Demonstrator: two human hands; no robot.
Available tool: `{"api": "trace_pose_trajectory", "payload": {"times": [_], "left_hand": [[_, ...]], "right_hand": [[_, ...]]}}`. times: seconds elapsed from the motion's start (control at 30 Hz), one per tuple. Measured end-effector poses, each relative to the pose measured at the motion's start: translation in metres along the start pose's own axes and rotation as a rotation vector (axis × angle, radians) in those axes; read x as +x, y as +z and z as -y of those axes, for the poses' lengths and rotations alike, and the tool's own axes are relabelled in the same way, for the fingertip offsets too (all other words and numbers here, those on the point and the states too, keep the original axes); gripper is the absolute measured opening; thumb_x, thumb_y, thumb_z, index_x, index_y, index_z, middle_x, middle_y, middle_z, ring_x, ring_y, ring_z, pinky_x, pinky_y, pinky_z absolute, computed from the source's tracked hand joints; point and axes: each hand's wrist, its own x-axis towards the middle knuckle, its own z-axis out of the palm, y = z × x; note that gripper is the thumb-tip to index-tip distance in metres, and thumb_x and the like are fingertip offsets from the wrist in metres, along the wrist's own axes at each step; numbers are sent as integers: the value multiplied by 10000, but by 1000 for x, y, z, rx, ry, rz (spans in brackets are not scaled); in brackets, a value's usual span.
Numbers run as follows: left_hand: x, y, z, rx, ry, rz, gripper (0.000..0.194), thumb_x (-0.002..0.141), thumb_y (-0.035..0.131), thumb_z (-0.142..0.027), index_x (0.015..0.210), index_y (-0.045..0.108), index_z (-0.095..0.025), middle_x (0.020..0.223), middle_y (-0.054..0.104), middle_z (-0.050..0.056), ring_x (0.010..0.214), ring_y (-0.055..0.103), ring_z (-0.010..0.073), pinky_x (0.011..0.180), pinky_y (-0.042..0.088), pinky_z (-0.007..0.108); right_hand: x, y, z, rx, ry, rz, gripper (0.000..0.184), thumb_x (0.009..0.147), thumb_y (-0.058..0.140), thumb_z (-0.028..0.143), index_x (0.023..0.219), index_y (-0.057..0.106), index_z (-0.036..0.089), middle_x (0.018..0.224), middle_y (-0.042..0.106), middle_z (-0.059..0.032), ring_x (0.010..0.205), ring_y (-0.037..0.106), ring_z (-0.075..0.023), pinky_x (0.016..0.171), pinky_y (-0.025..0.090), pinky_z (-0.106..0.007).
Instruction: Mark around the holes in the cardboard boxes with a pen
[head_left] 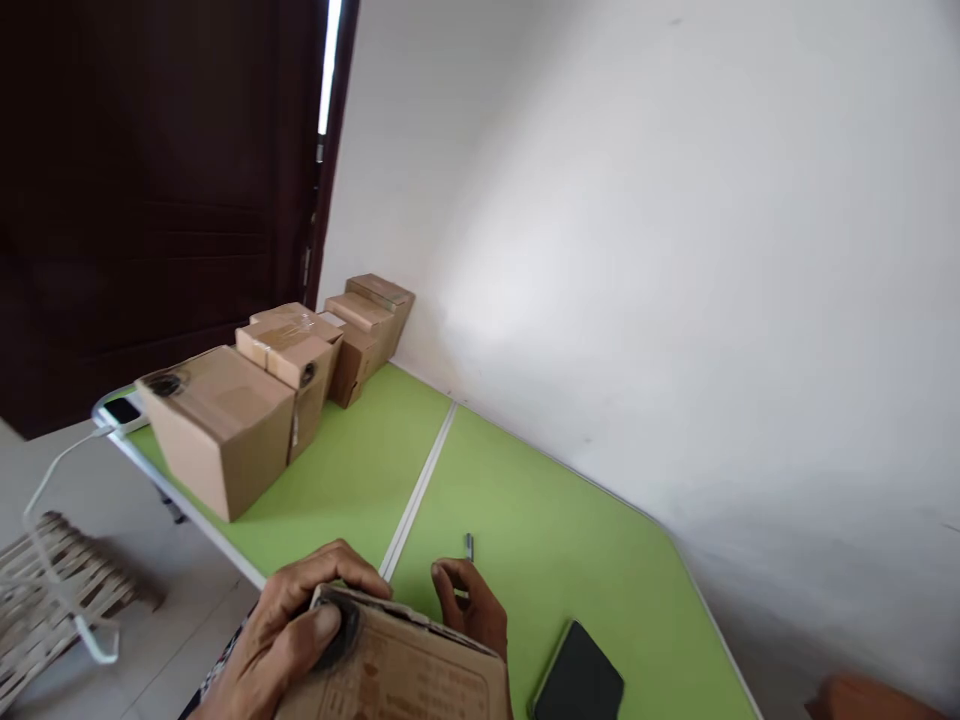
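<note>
A worn brown cardboard box [420,670] with faded reddish print is close in front of me, its lower part cut off by the frame. My left hand [285,620] grips its left corner, thumb pressed on a dark round patch [337,632] and fingers over the far edge. Just behind the box's far edge, my right hand [476,605] has its fingers curled in, with thumb and fingertip close together. The box hides part of this hand, and I cannot make out what is in it. A small grey pen-like object [469,546] shows just beyond its knuckles.
Several cardboard boxes [225,400] stand in a row along the left of the green table [525,500]. A dark phone [579,675] lies at front right. A white device with a cable [124,412] sits at the left edge. A woven stool [67,600] stands below.
</note>
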Motion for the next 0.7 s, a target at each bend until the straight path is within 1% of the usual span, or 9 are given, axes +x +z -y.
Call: {"api": "trace_pose_trajectory", "payload": {"times": [0.1, 0.17, 0.3, 0.37, 0.43, 0.53, 0.63, 0.7], "left_hand": [[-4, 5, -8, -18, 22, -23, 482, 1058, 518, -580, 1168, 806, -209, 1095, 763, 125, 1013, 680, 312, 917, 536, 369], [-5, 5, -12, -28, 20, -26, 493, 1060, 511, -581, 1157, 810, -200, 1075, 762, 129, 991, 682, 304, 914, 531, 370], [-10, 1, -16, -55, -4, -42, 493, 1051, 520, -580, 1156, 811, -195, 1082, 765, 135, 980, 679, 304, 883, 522, 366], [-13, -1, -15, -73, 3, -43, 486, 1035, 544, -582, 1133, 817, -192, 1061, 767, 131, 963, 679, 303, 882, 510, 368], [-15, -4, -12, -86, 11, -43, 472, 1023, 559, -572, 1118, 824, -194, 1020, 767, 125, 932, 681, 304, 864, 504, 370], [-18, -7, -7, -86, -8, -50, 435, 1017, 564, -532, 1155, 825, -213, 1022, 768, 117, 902, 687, 300, 808, 501, 360], [-17, -6, -6, -65, -36, -27, 432, 1016, 551, -524, 1161, 826, -224, 1047, 769, 113, 932, 692, 308, 837, 506, 364], [-15, -4, -9, -51, -41, -15, 439, 1016, 537, -526, 1143, 829, -224, 1038, 770, 114, 952, 691, 317, 857, 512, 369]], "right_hand": [[5, 3, 3, 9, 30, 27, 526, 958, 655, 728, 914, 776, 219, 920, 789, -90, 850, 742, -255, 711, 600, -298], [6, 6, 6, 14, 48, 46, 507, 958, 663, 719, 922, 777, 226, 929, 792, -88, 859, 742, -254, 723, 602, -297], [-2, 15, 12, 31, 78, 103, 487, 973, 647, 697, 926, 770, 228, 882, 785, -75, 825, 740, -247, 713, 601, -304], [-8, 19, 15, 35, 92, 141, 479, 1005, 605, 676, 936, 762, 228, 836, 770, -63, 798, 738, -241, 687, 590, -303], [-12, 19, 17, 16, 99, 151, 474, 1020, 566, 659, 935, 748, 230, 829, 758, -57, 775, 728, -234, 655, 566, -302], [-11, 6, 13, -83, 117, 73, 464, 985, 527, 648, 915, 715, 229, 922, 763, -88, 771, 702, -242, 689, 531, -342], [-3, -18, 1, -225, 175, -21, 444, 920, 506, 623, 938, 685, 216, 991, 768, -142, 732, 675, -267, 739, 494, -406], [5, -32, -7, -299, 216, -46, 432, 911, 486, 598, 947, 672, 210, 1001, 767, -171, 760, 685, -297, 751, 476, -424]]}}
